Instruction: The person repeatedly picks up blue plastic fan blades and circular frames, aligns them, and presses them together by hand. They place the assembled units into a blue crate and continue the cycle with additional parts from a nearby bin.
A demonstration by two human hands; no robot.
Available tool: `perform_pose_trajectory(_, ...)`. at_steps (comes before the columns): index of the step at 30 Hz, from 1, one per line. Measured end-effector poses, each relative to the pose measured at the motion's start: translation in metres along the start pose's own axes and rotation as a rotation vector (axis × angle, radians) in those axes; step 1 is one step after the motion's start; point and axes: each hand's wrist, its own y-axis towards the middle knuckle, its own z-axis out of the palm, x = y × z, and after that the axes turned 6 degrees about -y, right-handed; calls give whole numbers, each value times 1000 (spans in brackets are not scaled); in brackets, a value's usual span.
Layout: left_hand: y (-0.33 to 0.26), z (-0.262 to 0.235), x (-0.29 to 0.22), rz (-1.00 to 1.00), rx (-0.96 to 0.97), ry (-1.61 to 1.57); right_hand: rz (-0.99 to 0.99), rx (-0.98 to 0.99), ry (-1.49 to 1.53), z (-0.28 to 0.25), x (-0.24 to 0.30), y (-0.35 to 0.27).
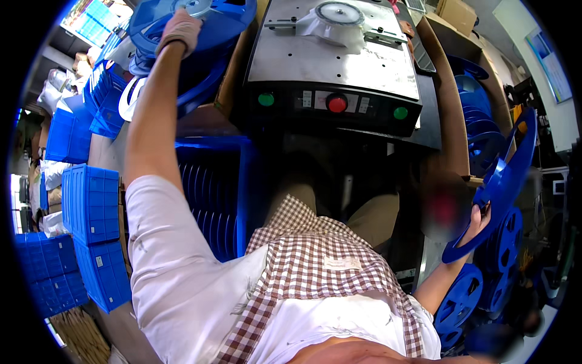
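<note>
- Your left hand [182, 31], upper left of frame: on the upper-left reel [233, 18], blue, near its hub; can't tell how far the fingers are closed.
- Your right hand [477, 223], right of frame: fingers curled, holding the tilted blue reel [508, 189].
- Machine [282, 68]: top centre, between both reels.

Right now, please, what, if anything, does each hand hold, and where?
The right hand holds a blue round plastic reel below its middle; the left hand touches another blue round plastic reel near its centre, grip unclear.
</note>
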Motion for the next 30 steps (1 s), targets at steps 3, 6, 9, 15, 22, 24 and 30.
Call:
perform_pose_trajectory(3, -30, 26, 41, -488, -421, -1014, -34, 219, 173, 8, 2, 6)
perform_pose_trajectory(6, -135, -28, 4, -398, -546, -1675, 297, 407, 461, 64, 50, -24)
perform_pose_trajectory(9, -220, -83, -77, -91, -562, -1741, 510, 790, 1179, 114, 80, -48)
perform_pose_trajectory(15, -270, -144, -199, 252, -249, -2177, 212, 801, 781, 196, 27, -85)
perform_pose_trajectory(22, -279, -159, -244, 204, -195, -2460, 15, 768, 843, 142, 88, -101)
perform_pose_trajectory(24, -275, -158, -251, 191, -153, -2602, -255, 651, 541, 139, 84, -97)
perform_pose_trajectory(30, -283, -88, -265, 545, 526, -3371, -538, 617, 222, 129, 99, -103)
